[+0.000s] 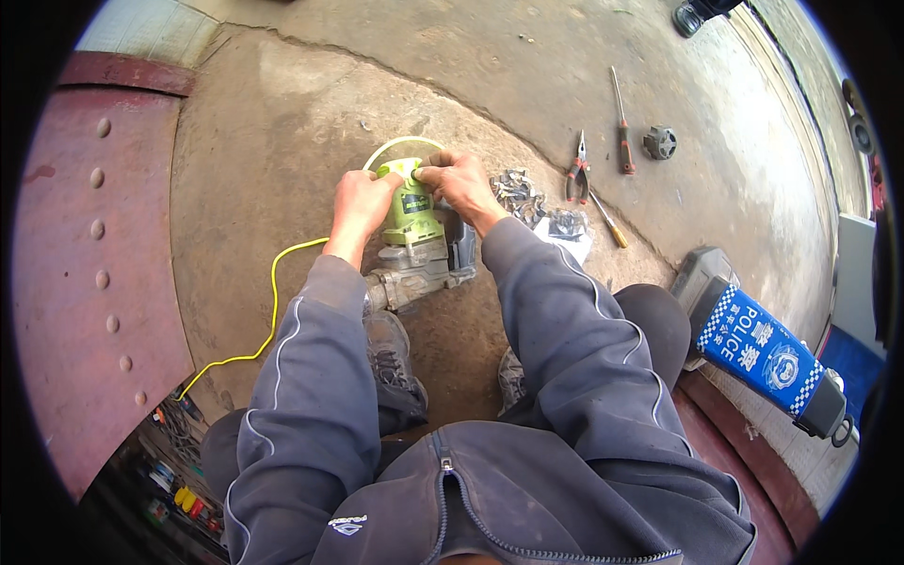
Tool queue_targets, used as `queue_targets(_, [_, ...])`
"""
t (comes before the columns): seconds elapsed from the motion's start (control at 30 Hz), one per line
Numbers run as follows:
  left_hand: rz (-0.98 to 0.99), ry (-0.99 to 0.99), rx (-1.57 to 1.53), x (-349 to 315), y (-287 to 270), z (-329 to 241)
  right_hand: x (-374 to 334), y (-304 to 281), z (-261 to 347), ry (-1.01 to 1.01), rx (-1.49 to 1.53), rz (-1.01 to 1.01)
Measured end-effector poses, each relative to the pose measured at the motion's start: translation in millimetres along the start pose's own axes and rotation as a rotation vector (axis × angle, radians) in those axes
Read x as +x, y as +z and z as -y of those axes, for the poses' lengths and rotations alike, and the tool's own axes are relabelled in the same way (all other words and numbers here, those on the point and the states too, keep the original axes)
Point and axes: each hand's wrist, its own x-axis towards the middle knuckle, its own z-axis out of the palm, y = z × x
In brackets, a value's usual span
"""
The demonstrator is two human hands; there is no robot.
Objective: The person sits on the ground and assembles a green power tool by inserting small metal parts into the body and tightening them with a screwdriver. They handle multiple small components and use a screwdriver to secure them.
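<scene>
A power tool [409, 218] stands between my feet, its bright green motor housing pointing up and its grey metal body below. My left hand [363, 209] grips the left side of the housing near the top, thumb across the upper edge. On the other side, my right hand [461, 188] has its fingers closed at the top rim, thumb and finger near a small opening. What the right fingertips press on is partly hidden. A yellow cord [274, 282] loops behind the housing and trails to the lower left.
Right of the tool lie small metal parts [518, 193], pliers [578, 174], a long screwdriver [624, 141], a yellow-handled screwdriver [610, 224] and a round dark part [660, 143]. A blue shield-like board [758, 350] leans at right. A red riveted panel [108, 245] stands left; another person's shoe [688, 19] shows at top.
</scene>
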Motion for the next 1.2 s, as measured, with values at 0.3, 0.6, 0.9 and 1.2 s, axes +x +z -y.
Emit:
queue_targets(0.3, [-0.002, -0.009, 0.042, -2.0, -1.3, -6.4, 0.2, 2.9, -1.1, -0.034, -0.072, -0.023])
queue_targets(0.6, [0.0, -0.015, 0.054, -5.1, -3.2, -9.4, 0.1, 4.2, -4.1, -0.046, -0.074, -0.022])
queue_targets(0.9, [-0.008, -0.009, 0.061, -5.9, -2.6, -10.9, 2.6, 1.6, -3.1, 0.027, 0.031, -0.021])
queue_targets(1.2, [-0.005, -0.019, 0.03, 0.5, -0.5, -1.1, 5.3, -0.4, -4.0, 0.072, 0.142, 0.002])
